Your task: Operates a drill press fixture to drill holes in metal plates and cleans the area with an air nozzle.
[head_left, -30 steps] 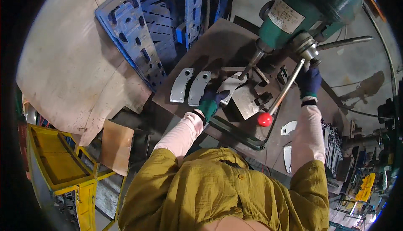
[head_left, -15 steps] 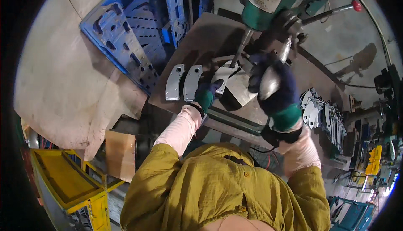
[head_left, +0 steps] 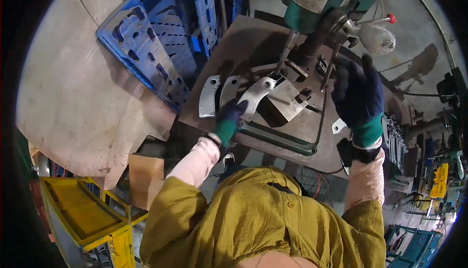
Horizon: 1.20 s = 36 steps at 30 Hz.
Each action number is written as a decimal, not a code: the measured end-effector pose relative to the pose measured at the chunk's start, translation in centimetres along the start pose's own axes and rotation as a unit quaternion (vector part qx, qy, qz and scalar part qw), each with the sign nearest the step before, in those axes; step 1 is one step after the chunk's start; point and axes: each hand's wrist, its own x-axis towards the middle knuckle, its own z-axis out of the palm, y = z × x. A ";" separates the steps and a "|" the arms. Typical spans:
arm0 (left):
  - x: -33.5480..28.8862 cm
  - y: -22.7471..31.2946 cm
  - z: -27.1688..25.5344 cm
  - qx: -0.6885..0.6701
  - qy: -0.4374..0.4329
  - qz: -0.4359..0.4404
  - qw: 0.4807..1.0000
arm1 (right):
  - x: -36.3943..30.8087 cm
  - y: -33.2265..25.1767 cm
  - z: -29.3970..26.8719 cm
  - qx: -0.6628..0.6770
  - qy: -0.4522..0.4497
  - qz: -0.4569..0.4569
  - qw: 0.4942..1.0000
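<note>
A curved grey metal plate (head_left: pixel 257 94) with a hole at its far end is held tilted in my gloved left hand (head_left: pixel 230 118), gripped at its near end. It is beside the drill bit (head_left: pixel 285 53) and partly over the steel block (head_left: pixel 286 105) on the drill press table. Two similar plates lie left of it: one plate (head_left: pixel 209 97) in full view, the other plate (head_left: pixel 228 90) partly behind my left hand. My gloved right hand (head_left: pixel 360 95) holds nothing, its fingers apart, below the plastic-wrapped handle (head_left: pixel 378 40) of the green drill press (head_left: pixel 312 2).
More metal plates (head_left: pixel 395 139) are stacked at the right, with a loose plate (head_left: pixel 339 125) beside my right wrist. Blue plastic pallets (head_left: pixel 141 53) lean at the far left. A yellow metal frame (head_left: pixel 83 209) and cardboard box (head_left: pixel 146 180) stand at lower left.
My left hand has lifted the plate off the block and turned it. My right hand has let go of the wrapped handle and moved right; the handle has swung up and away.
</note>
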 end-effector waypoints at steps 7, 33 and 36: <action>-0.5 -8.5 -10.2 0.365 0.266 0.242 0.859 | -6.0 3.9 -10.9 0.044 0.258 -0.038 0.964; 7.2 -14.0 -13.7 0.639 0.211 0.199 0.712 | -27.0 7.9 -32.9 -0.699 0.578 0.129 0.400; 6.5 -14.2 -15.5 0.442 0.260 0.243 0.824 | -26.4 8.9 -34.7 -0.743 0.552 0.129 0.355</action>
